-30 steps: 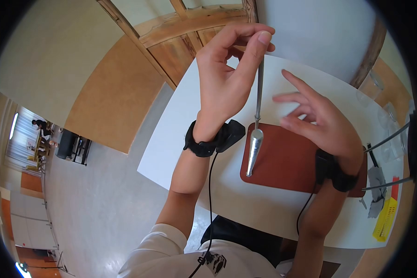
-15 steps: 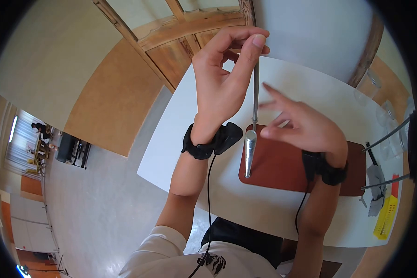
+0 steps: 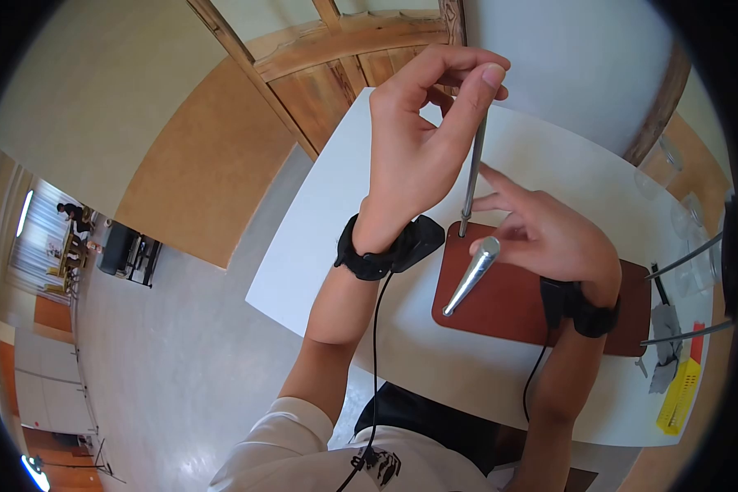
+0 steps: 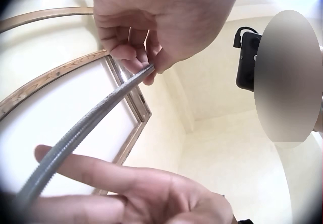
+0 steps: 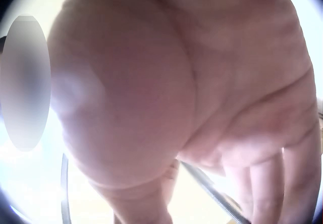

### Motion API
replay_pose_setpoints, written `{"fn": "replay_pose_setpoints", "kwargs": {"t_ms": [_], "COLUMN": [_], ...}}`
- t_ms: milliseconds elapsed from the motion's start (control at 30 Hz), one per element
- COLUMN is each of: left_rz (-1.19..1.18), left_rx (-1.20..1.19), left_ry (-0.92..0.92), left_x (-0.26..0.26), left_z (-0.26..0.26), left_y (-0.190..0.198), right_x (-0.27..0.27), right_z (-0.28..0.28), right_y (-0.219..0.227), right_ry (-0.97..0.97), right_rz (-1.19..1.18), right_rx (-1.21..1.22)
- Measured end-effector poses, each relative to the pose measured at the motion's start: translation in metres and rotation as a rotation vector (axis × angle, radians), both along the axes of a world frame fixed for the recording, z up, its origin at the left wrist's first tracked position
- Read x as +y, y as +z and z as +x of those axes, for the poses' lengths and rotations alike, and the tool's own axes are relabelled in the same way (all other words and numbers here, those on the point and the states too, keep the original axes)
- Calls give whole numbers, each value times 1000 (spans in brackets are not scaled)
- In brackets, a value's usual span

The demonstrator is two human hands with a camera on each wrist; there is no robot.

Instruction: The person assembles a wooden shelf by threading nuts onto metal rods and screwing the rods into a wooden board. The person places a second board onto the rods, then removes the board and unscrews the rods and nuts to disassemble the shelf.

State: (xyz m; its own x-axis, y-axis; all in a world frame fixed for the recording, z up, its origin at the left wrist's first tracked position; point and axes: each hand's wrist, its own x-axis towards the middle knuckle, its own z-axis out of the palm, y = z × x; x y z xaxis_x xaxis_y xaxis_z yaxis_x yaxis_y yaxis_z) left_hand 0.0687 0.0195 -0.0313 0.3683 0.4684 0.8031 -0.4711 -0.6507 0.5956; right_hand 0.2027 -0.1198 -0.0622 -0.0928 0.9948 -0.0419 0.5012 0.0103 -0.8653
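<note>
My left hand [image 3: 422,156] pinches the top end of a thin grey metal rod [image 3: 473,178] between thumb and fingertips. The rod stands up from the far left corner of a reddish-brown board [image 3: 512,283]. Beside its lower part is my right hand [image 3: 562,234], fingers mostly extended. In the left wrist view the right index finger [image 4: 96,172] reaches across behind the rod [image 4: 96,114]. A second, shiny metal rod [image 3: 469,283] rises from the board's near left corner. The right wrist view is mostly filled by my palm [image 5: 237,57].
The board lies on a white table [image 3: 320,246]. Two more grey rods stand at its right end. Beyond them are a yellow plastic basket [image 3: 679,400], a crumpled grey item [image 3: 666,348] and clear jars [image 3: 660,168]. A wooden frame [image 3: 336,82] is behind the table.
My right hand has moved left to the rod, its fingers now close beside it. The left hand keeps its pinch on the rod's top. The head view has shifted slightly.
</note>
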Motion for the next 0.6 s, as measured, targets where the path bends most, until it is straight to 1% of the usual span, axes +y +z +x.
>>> {"fn": "replay_pose_setpoints", "kwargs": {"t_ms": [33, 100, 133, 200, 267, 333, 400, 433, 500, 533, 600], "left_rz": [4, -7, -16, -23, -28, -21, -14, -8, -11, -16, 1], "left_rx": [10, -16, -43, -13, 23, 21, 30, 37, 17, -2, -7], "left_ry": [-1, -8, -23, -29, -39, -29, -25, -14, -21, -34, -15], "left_x": [1, 3, 4, 3, 2, 2, 1, 2, 2, 3, 4], "left_z": [-1, 1, 3, -1, -2, -1, -1, -1, -1, -1, 0], "left_y": [0, -4, -6, -3, -2, -3, -3, -3, -2, -3, -3], "right_x": [-3, -10, -9, -9, -2, 4, 6, 3, -3, -4, -9], "right_z": [4, 12, 11, 10, 5, 0, -3, 1, 12, 13, 12], "right_y": [5, 9, 7, 1, -8, -7, -1, 1, 3, 1, -1], "right_ry": [5, 15, 15, -88, -123, -157, 2, 4, -10, -8, -115], "right_rz": [-1, -94, -94, 146, 160, 171, 6, 6, -105, -108, 135], "right_rx": [0, 208, 209, -28, -41, -54, -68, -68, 138, 139, -81]}}
